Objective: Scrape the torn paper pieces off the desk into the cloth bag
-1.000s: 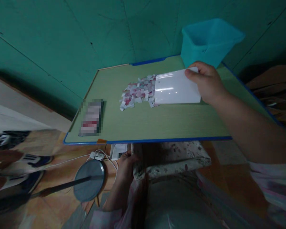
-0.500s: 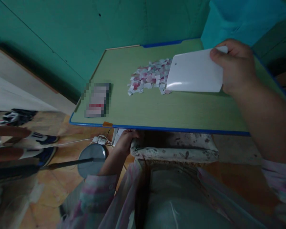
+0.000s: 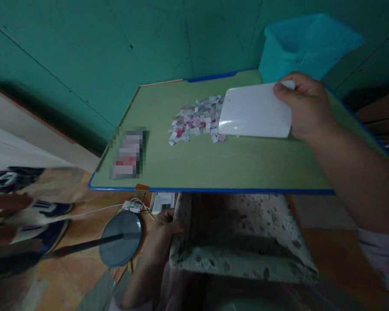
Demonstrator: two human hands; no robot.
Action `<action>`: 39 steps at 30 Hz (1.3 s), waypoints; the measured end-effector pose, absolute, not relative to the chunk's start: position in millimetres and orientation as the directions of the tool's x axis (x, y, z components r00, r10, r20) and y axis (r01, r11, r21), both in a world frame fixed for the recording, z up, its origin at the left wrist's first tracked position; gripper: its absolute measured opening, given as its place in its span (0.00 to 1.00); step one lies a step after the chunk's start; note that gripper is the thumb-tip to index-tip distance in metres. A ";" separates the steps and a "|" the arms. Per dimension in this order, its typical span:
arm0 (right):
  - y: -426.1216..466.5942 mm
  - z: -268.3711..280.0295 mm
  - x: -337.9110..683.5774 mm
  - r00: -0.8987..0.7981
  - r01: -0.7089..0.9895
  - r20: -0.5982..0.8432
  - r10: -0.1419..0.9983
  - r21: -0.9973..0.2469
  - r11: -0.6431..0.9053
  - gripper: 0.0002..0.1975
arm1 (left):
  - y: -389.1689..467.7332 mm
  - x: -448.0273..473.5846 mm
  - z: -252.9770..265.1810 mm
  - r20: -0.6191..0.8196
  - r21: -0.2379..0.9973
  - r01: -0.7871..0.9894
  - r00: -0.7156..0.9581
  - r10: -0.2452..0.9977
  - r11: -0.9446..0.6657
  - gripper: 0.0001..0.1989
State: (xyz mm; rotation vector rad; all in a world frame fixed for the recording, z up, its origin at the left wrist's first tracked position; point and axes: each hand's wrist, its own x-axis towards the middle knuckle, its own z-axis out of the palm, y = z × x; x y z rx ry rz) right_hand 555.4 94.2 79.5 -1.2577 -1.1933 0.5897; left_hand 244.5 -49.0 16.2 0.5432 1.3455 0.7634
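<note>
My right hand (image 3: 306, 103) is closed on one end of a white plastic sheet (image 3: 256, 111), shaped like a dough scraper, with a small hole near its far corner. Its left edge meets a pile of small pink, white and pale green paper scraps (image 3: 197, 119) on the green tabletop (image 3: 181, 164). Below the blue front edge, my left hand (image 3: 165, 229) grips the left side of a flower-patterned, fabric-lined box (image 3: 249, 263). Part of this box lies hidden beneath the table. The inside is dark, and I cannot make out any contents.
A pixelated phone-like object (image 3: 128, 154) lies at the tabletop's left. A turquoise bin (image 3: 301, 47) stands at the back right, against the green wall. On the floor at left are a round grey base with a pole (image 3: 121, 239), a white power strip (image 3: 132, 206) and another person's shoes (image 3: 55, 231).
My left hand has drawn the fabric-lined box further out from under the table, towards me. The view has tilted up. The white scraper still touches the pile's right side.
</note>
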 end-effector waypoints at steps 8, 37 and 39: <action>90.4 80.3 557.5 0.261 0.260 0.370 0.892 -0.916 0.304 0.10 | -78.3 235.8 2.1 -0.577 0.815 -0.086 -0.037 0.816 0.573 0.02; 88.7 82.5 557.2 0.222 0.276 0.260 0.940 -0.941 0.195 0.10 | -75.9 234.3 -13.5 -0.607 0.792 -0.126 -0.052 0.793 0.597 0.04; 88.7 82.1 557.2 0.238 0.302 0.296 0.925 -0.928 0.219 0.09 | -75.2 235.6 -12.2 -0.617 0.785 -0.126 -0.071 0.784 0.606 0.04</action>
